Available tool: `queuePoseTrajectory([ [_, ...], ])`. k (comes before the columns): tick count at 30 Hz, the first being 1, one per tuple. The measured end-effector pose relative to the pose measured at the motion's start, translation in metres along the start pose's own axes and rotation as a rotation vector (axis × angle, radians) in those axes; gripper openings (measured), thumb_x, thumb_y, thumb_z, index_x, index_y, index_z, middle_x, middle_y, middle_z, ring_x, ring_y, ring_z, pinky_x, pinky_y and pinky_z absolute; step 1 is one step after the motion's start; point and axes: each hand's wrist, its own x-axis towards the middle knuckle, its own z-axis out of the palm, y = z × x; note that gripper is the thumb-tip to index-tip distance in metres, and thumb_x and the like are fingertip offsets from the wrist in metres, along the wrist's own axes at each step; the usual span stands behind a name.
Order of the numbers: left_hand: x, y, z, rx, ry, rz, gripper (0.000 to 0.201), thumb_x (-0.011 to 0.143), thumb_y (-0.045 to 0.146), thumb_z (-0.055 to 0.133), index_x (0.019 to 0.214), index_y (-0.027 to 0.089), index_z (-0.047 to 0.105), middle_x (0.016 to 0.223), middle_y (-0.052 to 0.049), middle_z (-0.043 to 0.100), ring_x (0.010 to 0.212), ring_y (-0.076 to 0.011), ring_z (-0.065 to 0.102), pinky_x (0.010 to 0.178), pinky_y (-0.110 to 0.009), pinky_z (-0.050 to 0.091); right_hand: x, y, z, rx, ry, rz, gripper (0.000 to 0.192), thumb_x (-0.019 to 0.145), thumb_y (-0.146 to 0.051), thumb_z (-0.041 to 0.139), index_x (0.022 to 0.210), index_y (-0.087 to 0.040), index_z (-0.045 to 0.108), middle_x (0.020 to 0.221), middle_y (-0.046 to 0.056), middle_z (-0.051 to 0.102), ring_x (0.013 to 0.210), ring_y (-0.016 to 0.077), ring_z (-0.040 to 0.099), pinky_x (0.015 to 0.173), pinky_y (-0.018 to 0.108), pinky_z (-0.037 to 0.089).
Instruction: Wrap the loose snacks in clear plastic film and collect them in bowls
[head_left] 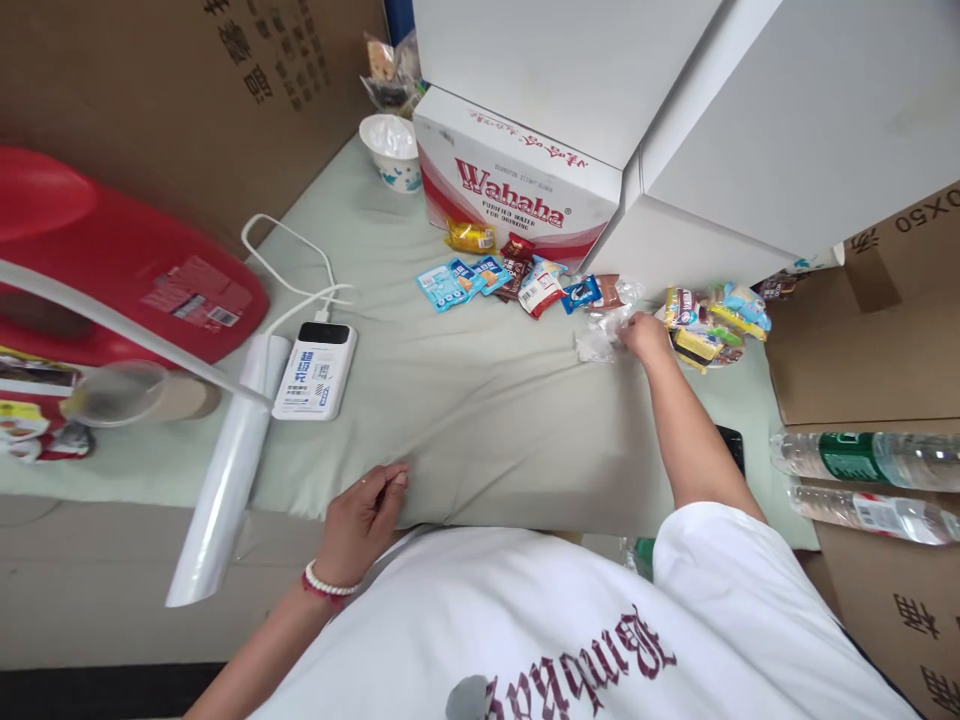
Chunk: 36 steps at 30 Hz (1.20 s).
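My right hand is closed at the right part of the cloth, its fingertips pinching a crumpled clear plastic wrapper. Just left of it lies a row of small packaged snacks: a dark blue packet, a red and white packet, brown packets, light blue packets and a yellow one. To the right of that hand, several colourful snack packets sit in a pile. My left hand, a bracelet at its wrist, rests at the front edge with fingers curled in and nothing visible in them.
A Wahaha water carton and white boxes stand behind the snacks. At left are a power bank with a cable, a plastic roll and a red jug. Water bottles lie at right; a paper bowl stands behind.
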Motion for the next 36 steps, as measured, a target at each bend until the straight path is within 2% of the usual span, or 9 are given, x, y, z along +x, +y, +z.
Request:
queuePoseTrajectory([
  [3, -0.011, -0.006, -0.003, -0.02, 0.025, -0.052, 0.034, 0.099, 0.047, 0.05, 0.101, 0.022, 0.073, 0.078, 0.0, 0.076, 0.061, -0.0163, 0.068, 0.062, -0.027, 0.054, -0.007, 0.005, 0.005, 0.072, 0.034, -0.001, 0.027, 0.085, -0.023, 0.066, 0.11, -0.014, 0.074, 0.104, 0.016, 0.078, 0.1, 0.0281, 0.07, 0.091, 0.035, 0.05],
  [7, -0.016, -0.003, -0.005, -0.104, 0.09, -0.144, 0.031, 0.099, 0.046, 0.055, 0.101, 0.021, 0.074, 0.08, 0.0, 0.076, 0.06, -0.0146, 0.066, 0.061, -0.026, 0.054, -0.035, 0.015, 0.005, 0.325, 0.275, -0.066, 0.033, 0.092, -0.029, 0.053, 0.114, -0.014, 0.073, 0.104, 0.013, 0.078, 0.093, 0.0249, 0.07, 0.089, 0.036, 0.052],
  [11, 0.021, 0.022, -0.001, -0.159, 0.118, -0.053, 0.027, 0.102, 0.039, 0.053, 0.102, 0.02, 0.073, 0.085, -0.001, 0.076, 0.071, -0.0143, 0.068, 0.069, -0.026, 0.055, -0.074, 0.02, 0.022, 0.697, 0.236, -0.114, 0.042, 0.086, -0.048, 0.061, 0.11, -0.016, 0.075, 0.089, 0.007, 0.077, 0.07, 0.0194, 0.065, 0.073, 0.033, 0.054],
  [15, 0.127, 0.042, 0.007, -0.062, 0.212, 0.13, 0.02, 0.1, 0.031, 0.054, 0.103, 0.02, 0.071, 0.094, -0.003, 0.071, 0.083, -0.0154, 0.067, 0.075, -0.03, 0.056, -0.119, 0.018, 0.053, 0.835, 0.203, -0.02, 0.047, 0.078, -0.054, 0.068, 0.102, -0.015, 0.077, 0.085, 0.007, 0.076, 0.071, 0.019, 0.064, 0.074, 0.033, 0.053],
  [21, 0.329, 0.037, 0.004, 0.054, 0.437, -0.034, 0.022, 0.108, 0.024, 0.044, 0.117, 0.016, 0.062, 0.125, -0.008, 0.06, 0.119, -0.0165, 0.061, 0.107, -0.049, 0.047, -0.189, 0.027, 0.08, 0.895, 0.244, 0.164, 0.049, 0.08, -0.056, 0.068, 0.105, -0.014, 0.077, 0.092, 0.009, 0.078, 0.081, 0.0217, 0.068, 0.081, 0.034, 0.055],
  [25, 0.403, 0.023, -0.011, 0.066, 0.392, 0.003, 0.036, 0.104, 0.028, 0.059, 0.136, 0.013, 0.055, 0.144, -0.01, 0.051, 0.142, -0.0232, 0.047, 0.119, -0.055, 0.038, -0.224, 0.048, 0.074, 0.852, 0.23, 0.197, 0.051, 0.08, -0.059, 0.068, 0.105, -0.015, 0.078, 0.098, 0.011, 0.079, 0.086, 0.0236, 0.07, 0.087, 0.037, 0.054],
  [28, 0.426, 0.01, -0.018, 0.061, 0.306, 0.032, 0.057, 0.096, 0.046, 0.069, 0.135, 0.006, 0.055, 0.139, -0.011, 0.055, 0.13, -0.0172, 0.049, 0.119, -0.052, 0.038, -0.24, 0.064, 0.066, 0.861, 0.23, 0.247, 0.052, 0.078, -0.06, 0.07, 0.103, -0.016, 0.079, 0.097, 0.011, 0.079, 0.083, 0.023, 0.07, 0.083, 0.036, 0.055],
  [31, 0.434, -0.004, -0.017, 0.058, 0.273, 0.037, 0.052, 0.086, 0.056, 0.076, 0.115, 0.015, 0.065, 0.117, -0.009, 0.064, 0.112, -0.0181, 0.056, 0.105, -0.046, 0.047, -0.239, 0.07, 0.057, 0.916, 0.257, 0.331, 0.053, 0.076, -0.061, 0.072, 0.103, -0.015, 0.077, 0.088, 0.008, 0.077, 0.069, 0.0184, 0.065, 0.068, 0.031, 0.053],
  [36, 0.417, -0.001, -0.019, 0.1, 0.333, 0.057, 0.046, 0.101, 0.059, 0.054, 0.09, 0.015, 0.063, 0.1, -0.006, 0.061, 0.111, -0.0141, 0.055, 0.093, -0.041, 0.042, -0.182, 0.063, 0.034, 0.918, 0.335, 0.287, 0.053, 0.082, -0.059, 0.068, 0.11, -0.014, 0.076, 0.081, 0.005, 0.073, 0.057, 0.0149, 0.057, 0.059, 0.029, 0.049],
])
